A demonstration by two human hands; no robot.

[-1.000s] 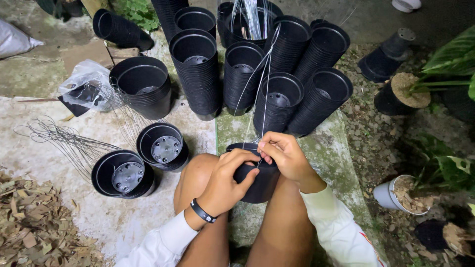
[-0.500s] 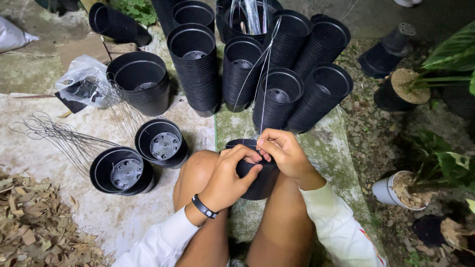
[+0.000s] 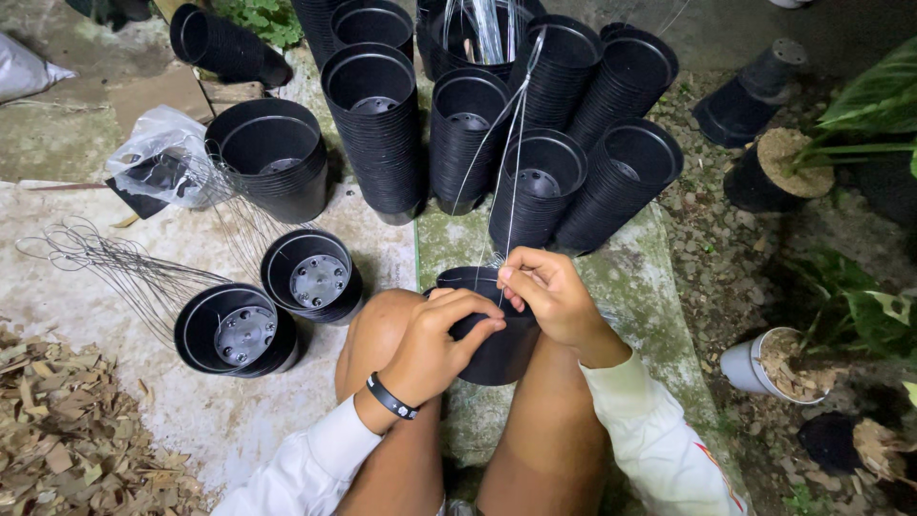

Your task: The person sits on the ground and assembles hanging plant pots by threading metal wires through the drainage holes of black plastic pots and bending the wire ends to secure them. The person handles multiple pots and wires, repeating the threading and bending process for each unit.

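Left hand (image 3: 435, 346) curled over the near rim of a black plastic nursery pot (image 3: 497, 355), fingers pressed together against its wall; black wristband (image 3: 392, 397) on that wrist. Right hand (image 3: 549, 291) at 1 o'clock of the pot, thumb and fingers pinching thin wire strands (image 3: 511, 143) at the rim. Strands run up from the pinch toward 12 o'clock, out of frame top. Pot sits between the person's bare knees, low centre of view, mouth tilted toward the stacks ahead.

At 12 o'clock: leaning stacks of black pots (image 3: 535, 182), several rows, touching each other. At 9 o'clock of the held pot: two short stacks (image 3: 310, 277) side by side on concrete, mouths up. At 10 o'clock: wider black pot (image 3: 267, 158), a crumpled clear plastic bag (image 3: 162, 162) just beside it. Loose bundle of wire hangers (image 3: 115, 263) at 9 o'clock, far left. Dry leaves (image 3: 57, 420) at 8 o'clock. Potted plant (image 3: 860, 115) at 2 o'clock, small white pot (image 3: 764, 363) with soil at 3 o'clock.
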